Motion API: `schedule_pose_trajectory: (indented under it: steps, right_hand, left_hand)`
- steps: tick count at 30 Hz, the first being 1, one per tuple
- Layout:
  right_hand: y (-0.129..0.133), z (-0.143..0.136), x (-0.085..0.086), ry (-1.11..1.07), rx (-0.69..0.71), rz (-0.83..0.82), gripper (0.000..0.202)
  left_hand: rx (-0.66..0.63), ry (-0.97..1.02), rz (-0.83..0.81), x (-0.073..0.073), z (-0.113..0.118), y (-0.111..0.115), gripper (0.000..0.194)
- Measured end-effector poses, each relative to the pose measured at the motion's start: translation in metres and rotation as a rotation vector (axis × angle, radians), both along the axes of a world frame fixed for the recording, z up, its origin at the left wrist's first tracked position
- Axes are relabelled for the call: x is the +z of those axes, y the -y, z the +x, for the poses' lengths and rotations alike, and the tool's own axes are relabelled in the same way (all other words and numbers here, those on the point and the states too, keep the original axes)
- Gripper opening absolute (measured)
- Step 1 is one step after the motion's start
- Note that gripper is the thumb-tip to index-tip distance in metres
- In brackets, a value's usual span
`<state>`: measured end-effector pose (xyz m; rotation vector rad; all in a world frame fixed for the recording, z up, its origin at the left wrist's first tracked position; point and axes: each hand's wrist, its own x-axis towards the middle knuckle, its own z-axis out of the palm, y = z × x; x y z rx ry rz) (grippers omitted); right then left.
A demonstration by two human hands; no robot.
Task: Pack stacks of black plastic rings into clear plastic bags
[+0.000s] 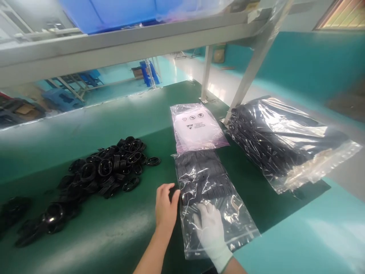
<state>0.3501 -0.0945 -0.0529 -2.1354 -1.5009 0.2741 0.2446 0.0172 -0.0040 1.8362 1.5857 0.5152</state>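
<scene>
A clear zip bag [205,182] filled with black rings lies flat on the green table [114,125] in front of me. My right hand [209,228], in a white glove, presses flat on the bag's near, emptier end. My bare left hand [165,207] rests at the bag's left edge, fingers curled against it. A loose heap of black rubber rings [108,169] spreads over the table to the left of my hands.
A stack of empty pink-tinted printed bags [196,127] lies just beyond the filled bag. A big pile of packed bags [279,140] sits at the right by a slanted metal post [251,68]. A shelf [128,42] runs overhead. More rings [17,213] lie far left.
</scene>
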Motion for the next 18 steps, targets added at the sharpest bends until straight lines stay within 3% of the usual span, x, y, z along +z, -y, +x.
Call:
schedule_pose_trajectory:
  steps: [2, 4, 7, 13, 18]
  right_hand:
    - [0.004, 0.002, -0.005, 0.007, 0.011, 0.033, 0.021]
    - [0.007, 0.004, -0.01, 0.037, 0.021, 0.057, 0.021]
    - [0.009, 0.005, -0.015, 0.089, 0.036, 0.074, 0.024]
    - [0.012, 0.008, -0.011, 0.085, 0.082, 0.046, 0.025]
    - [0.008, 0.008, -0.009, 0.089, 0.084, 0.001, 0.024]
  left_hand:
    - [0.051, 0.095, -0.19, -0.006, -0.01, 0.001, 0.035]
    - [-0.015, 0.159, -0.311, -0.012, -0.013, 0.003, 0.033]
    - [-0.08, 0.149, -0.307, -0.016, -0.009, 0.004, 0.029]
    - [-0.088, 0.03, -0.34, -0.008, -0.003, 0.005, 0.032]
    - [-0.099, 0.027, -0.318, -0.013, 0.0, 0.006, 0.031]
